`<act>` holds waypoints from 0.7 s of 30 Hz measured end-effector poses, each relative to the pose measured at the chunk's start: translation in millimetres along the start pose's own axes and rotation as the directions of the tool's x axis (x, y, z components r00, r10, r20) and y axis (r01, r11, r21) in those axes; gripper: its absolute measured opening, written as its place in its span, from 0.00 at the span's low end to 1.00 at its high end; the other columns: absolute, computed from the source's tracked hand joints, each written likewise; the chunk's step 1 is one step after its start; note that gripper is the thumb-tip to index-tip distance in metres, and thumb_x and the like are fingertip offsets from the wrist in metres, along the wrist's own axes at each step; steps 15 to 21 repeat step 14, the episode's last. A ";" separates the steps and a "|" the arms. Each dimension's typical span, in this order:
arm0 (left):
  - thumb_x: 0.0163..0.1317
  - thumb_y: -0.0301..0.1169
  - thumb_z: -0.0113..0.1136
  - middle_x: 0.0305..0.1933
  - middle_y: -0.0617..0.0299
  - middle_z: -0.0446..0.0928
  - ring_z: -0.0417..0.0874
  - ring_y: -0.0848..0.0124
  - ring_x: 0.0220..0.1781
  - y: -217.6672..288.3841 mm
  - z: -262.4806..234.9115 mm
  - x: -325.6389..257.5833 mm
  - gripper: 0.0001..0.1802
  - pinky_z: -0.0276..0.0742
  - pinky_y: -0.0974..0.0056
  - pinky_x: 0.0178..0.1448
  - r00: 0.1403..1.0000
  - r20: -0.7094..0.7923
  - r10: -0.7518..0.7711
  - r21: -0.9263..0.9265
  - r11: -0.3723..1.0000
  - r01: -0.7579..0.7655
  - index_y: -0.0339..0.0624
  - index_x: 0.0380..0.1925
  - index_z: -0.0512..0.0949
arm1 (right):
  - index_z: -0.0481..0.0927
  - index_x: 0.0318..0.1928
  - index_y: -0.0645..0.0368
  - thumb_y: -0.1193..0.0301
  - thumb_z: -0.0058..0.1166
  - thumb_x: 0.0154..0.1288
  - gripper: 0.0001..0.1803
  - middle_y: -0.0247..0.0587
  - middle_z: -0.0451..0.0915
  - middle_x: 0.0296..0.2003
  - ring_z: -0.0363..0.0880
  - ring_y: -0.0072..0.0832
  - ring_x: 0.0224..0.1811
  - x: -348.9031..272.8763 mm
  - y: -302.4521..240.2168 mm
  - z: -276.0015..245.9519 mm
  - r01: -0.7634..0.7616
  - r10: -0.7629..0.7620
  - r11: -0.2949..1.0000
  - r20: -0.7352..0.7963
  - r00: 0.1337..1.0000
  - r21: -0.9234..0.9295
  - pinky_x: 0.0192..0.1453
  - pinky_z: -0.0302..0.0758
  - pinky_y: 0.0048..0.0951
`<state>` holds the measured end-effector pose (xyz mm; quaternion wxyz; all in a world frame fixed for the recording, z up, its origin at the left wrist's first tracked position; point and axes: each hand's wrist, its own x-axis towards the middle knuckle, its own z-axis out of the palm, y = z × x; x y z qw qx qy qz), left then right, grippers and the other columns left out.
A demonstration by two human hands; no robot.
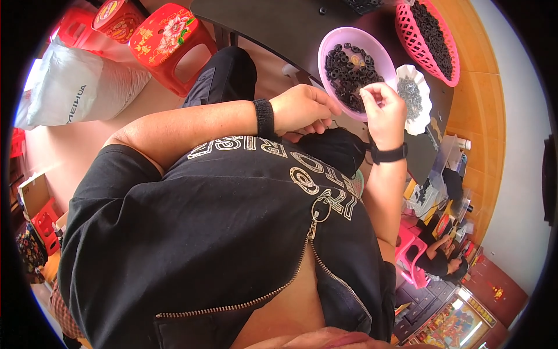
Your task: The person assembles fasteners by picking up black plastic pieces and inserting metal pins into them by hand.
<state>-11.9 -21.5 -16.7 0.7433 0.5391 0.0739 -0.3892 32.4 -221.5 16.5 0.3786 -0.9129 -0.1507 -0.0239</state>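
My right hand (386, 114) is raised over the near right rim of a pink oval bowl (343, 34). Its thumb and forefinger are pinched together, and whatever is between them is too small to make out. Many small black parts with holes (347, 72) lie in that bowl. My left hand (302, 109) is beside the bowl's near left side, in front of my body. Its fingers are curled in and partly hidden, so anything held there cannot be made out. Just right of my right hand stands a white scalloped dish (425, 106) with small, thin, shiny metal pieces (410, 94).
A pink latticed basket (407, 36) full of black pieces (435, 43) stands at the far right of the dark table (273, 20). Red stools (168, 41) and a stuffed white sack (87, 87) are on the left. Another person (439, 256) sits at the lower right.
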 end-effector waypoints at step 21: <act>0.63 0.31 0.63 0.26 0.69 0.78 0.76 0.84 0.24 0.9 11.3 -7.0 0.08 0.75 0.79 0.29 0.992 0.070 0.102 -0.038 0.994 -0.100 0.42 0.40 0.81 | 0.82 0.36 0.64 0.77 0.57 0.65 0.03 0.28 0.79 0.28 0.72 0.12 0.29 -58.9 -19.4 13.4 -0.181 0.185 0.837 0.044 0.982 0.516 0.35 0.69 0.15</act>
